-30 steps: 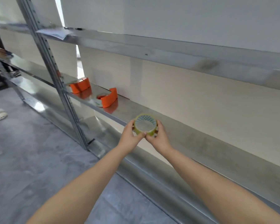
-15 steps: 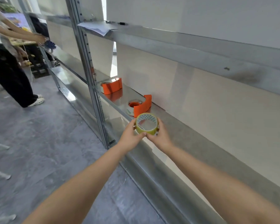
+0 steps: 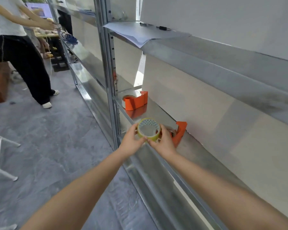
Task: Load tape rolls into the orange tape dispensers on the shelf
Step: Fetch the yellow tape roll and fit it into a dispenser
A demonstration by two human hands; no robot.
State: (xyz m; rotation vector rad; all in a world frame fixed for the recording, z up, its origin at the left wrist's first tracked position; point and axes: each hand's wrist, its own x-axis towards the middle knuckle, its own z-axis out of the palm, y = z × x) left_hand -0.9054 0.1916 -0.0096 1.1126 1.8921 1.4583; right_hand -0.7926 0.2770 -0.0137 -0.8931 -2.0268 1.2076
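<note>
A yellowish clear tape roll (image 3: 149,137) with a patterned core is held in front of the metal shelf (image 3: 198,155) by both hands. My left hand (image 3: 131,143) grips its left side and my right hand (image 3: 164,143) grips its right side. Just behind my right hand an orange tape dispenser (image 3: 179,132) sits on the shelf, partly hidden. A second orange dispenser (image 3: 136,101) with a roll in it stands farther left on the same shelf.
A steel upright post (image 3: 111,72) stands left of the dispensers. Paper sheets (image 3: 133,33) and pens (image 3: 163,28) lie on the shelf above. Another person (image 3: 22,52) stands at the far left, reaching to the shelving. The floor is grey.
The view has swung left and closer along the shelf. The roll and both hands now sit right in front of the nearer orange dispenser, which was farther left before.
</note>
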